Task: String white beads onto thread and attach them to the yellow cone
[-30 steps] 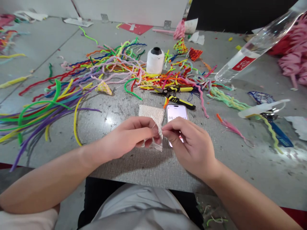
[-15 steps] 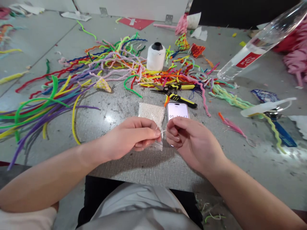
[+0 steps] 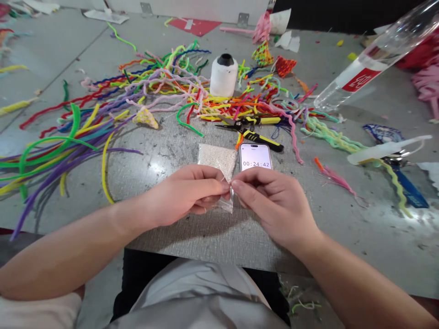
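My left hand [image 3: 192,189] is closed in a pinch on a thin white thread [image 3: 223,178], a bit of which shows above the thumb. My right hand [image 3: 276,198] meets it fingertip to fingertip, its thumb and forefinger pinched at the same thread; the exact grip is too small to make out. Just beyond the fingers lies a clear plastic bag of small whitish beads [image 3: 216,156], partly covered by my left hand. To its right a phone [image 3: 255,156] shows a running timer, its lower part hidden behind my right hand.
Yellow-black pliers [image 3: 255,135] lie beyond the phone. Behind them stands a white thread cone [image 3: 223,77] among many coloured fuzzy stems [image 3: 164,77]. A plastic bottle [image 3: 360,80] leans at right, near a white glue bottle [image 3: 368,154]. Purple and green strips [image 3: 61,169] spread at left.
My right hand has come in to the left and its thumb and forefinger now meet my left fingertips. The gap with the thread between the hands has closed. My left hand stays nearly still.
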`<state>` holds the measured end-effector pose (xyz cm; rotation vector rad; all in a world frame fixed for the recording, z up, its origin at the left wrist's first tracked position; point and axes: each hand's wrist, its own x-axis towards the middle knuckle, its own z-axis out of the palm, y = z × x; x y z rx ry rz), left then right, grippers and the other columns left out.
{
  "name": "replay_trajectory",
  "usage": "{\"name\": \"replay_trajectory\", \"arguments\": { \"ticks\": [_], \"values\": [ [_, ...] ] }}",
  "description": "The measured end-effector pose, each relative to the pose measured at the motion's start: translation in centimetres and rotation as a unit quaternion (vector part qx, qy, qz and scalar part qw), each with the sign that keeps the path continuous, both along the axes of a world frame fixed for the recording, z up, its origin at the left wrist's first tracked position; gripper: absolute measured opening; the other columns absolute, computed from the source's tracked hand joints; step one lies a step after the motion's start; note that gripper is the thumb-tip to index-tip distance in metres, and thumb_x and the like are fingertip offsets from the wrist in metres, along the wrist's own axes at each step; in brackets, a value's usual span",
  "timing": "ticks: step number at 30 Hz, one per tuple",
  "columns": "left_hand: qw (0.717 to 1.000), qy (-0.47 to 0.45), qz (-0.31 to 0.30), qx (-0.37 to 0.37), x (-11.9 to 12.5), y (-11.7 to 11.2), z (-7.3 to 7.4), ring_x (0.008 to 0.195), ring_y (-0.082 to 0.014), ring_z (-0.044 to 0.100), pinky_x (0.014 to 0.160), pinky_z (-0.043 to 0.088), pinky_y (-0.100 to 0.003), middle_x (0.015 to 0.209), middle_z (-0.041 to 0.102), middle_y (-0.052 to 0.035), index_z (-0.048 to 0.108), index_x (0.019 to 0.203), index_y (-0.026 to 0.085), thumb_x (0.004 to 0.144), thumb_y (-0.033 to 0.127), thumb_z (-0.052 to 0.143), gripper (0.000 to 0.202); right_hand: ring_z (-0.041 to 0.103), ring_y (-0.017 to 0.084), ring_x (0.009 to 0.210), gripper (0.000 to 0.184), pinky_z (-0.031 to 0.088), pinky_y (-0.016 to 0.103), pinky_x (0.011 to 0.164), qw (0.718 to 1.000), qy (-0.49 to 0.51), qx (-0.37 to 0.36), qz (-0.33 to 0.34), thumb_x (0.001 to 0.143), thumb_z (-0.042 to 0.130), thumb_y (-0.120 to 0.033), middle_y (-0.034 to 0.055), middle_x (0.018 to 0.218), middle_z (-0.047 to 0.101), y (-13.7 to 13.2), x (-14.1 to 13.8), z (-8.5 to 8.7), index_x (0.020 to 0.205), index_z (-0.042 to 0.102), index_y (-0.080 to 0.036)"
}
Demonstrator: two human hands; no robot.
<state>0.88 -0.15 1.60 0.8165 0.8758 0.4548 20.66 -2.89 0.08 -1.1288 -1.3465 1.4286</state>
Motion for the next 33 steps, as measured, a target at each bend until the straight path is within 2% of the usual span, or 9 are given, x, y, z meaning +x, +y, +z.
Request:
{"name": "replay_trajectory", "arguments": {
  "ticks": [5,7,11,14,18,22,26,29,33],
  "values": [
    [0.998,0.038,0.008,0.046,0.0,-0.1,0.1,0.049,-0.0038,0.027,0.045,0.020,-0.016,0.054,0.037,0.0080,0.061,0.069,0.018,0.081,0.021,0.073,0.018,0.046,0.010,0.054,0.019,0.039,0.025,0.052,0.966,-0.158,0.204,-0.020,0.099,0.065,-0.023,-0.0050,0.060,0.053,-0.2,0.0,-0.1,0.080,0.068,-0.020],
    [0.997,0.046,0.001,0.056,0.0,-0.2,0.2,0.049,-0.0041,0.028,0.045,0.020,-0.016,0.054,0.038,0.0079,0.062,0.070,0.018,0.082,0.022,0.073,0.016,0.047,0.010,0.057,0.021,0.041,0.026,0.055,0.958,-0.162,0.234,-0.027,0.100,0.064,-0.022,-0.0043,0.063,0.054,-0.4,-0.1,-0.3,0.079,0.066,-0.020],
    [0.996,0.055,-0.006,0.066,0.0,-0.3,0.0,0.049,-0.0040,0.029,0.045,0.021,-0.017,0.054,0.038,0.0084,0.063,0.071,0.018,0.082,0.022,0.073,0.016,0.039,0.010,0.052,0.032,0.032,0.026,0.048,0.998,-0.034,0.056,0.000,0.102,0.063,-0.029,-0.0050,0.057,0.047,-0.5,-0.5,-0.7,0.071,0.060,-0.022],
    [0.996,0.051,-0.005,0.068,0.0,-0.1,-0.2,0.050,-0.0038,0.028,0.046,0.021,-0.017,0.056,0.040,0.0079,0.061,0.072,0.018,0.085,0.025,0.073,0.019,0.029,0.009,0.047,0.042,0.026,0.025,0.043,0.985,0.115,-0.125,-0.001,0.098,0.070,-0.039,-0.0076,0.055,0.033,0.1,-0.4,-1.1,0.063,0.052,-0.024],
    [0.989,0.089,-0.014,0.120,-0.1,-0.2,0.1,0.049,-0.0060,0.031,0.046,0.023,-0.020,0.056,0.041,0.0073,0.064,0.077,0.019,0.093,0.035,0.069,0.023,0.056,0.018,0.060,0.042,0.052,0.034,0.054,0.969,0.182,-0.165,-0.019,0.094,0.070,-0.065,0.0008,0.068,0.055,1.3,0.4,-1.8,0.085,0.068,-0.024],
    [0.915,0.204,0.015,0.348,0.2,-1.0,0.3,0.053,-0.0078,0.038,0.051,0.031,-0.023,0.059,0.047,0.0066,0.069,0.083,0.019,0.090,0.034,0.074,0.017,0.077,0.034,0.099,0.070,0.067,0.052,0.085,0.980,0.167,-0.110,0.007,0.100,0.040,-0.085,0.0167,0.101,0.078,1.4,0.9,-2.1,0.106,0.072,-0.022],
    [0.800,0.264,0.018,0.539,0.4,-1.5,-0.4,0.053,-0.0071,0.040,0.058,0.037,-0.024,0.061,0.053,0.0059,0.069,0.081,0.018,0.090,0.024,0.075,0.013,0.079,0.036,0.107,0.078,0.067,0.055,0.088,0.978,0.172,-0.101,0.059,0.104,0.027,-0.082,0.0211,0.115,0.080,0.7,0.7,-1.7,0.116,0.073,-0.020],
    [0.776,0.260,-0.014,0.575,0.4,-1.4,-1.2,0.056,-0.0090,0.048,0.061,0.041,-0.025,0.069,0.065,0.0011,0.072,0.082,0.018,0.097,0.026,0.072,0.017,0.078,0.033,0.109,0.078,0.067,0.053,0.089,0.974,0.174,-0.108,0.093,0.106,0.021,-0.080,0.0183,0.116,0.080,0.1,0.4,-1.4,0.123,0.072,-0.023],
    [0.782,0.255,-0.051,0.566,0.2,-1.1,-1.8,0.074,-0.0145,0.066,0.072,0.049,-0.027,0.090,0.080,-0.0069,0.077,0.086,0.019,0.102,0.028,0.068,0.021,0.077,0.032,0.110,0.083,0.066,0.054,0.092,0.974,0.167,-0.098,0.116,0.106,0.013,-0.082,0.0148,0.109,0.080,-0.2,0.1,-1.5,0.121,0.073,-0.027]
  ]
}}
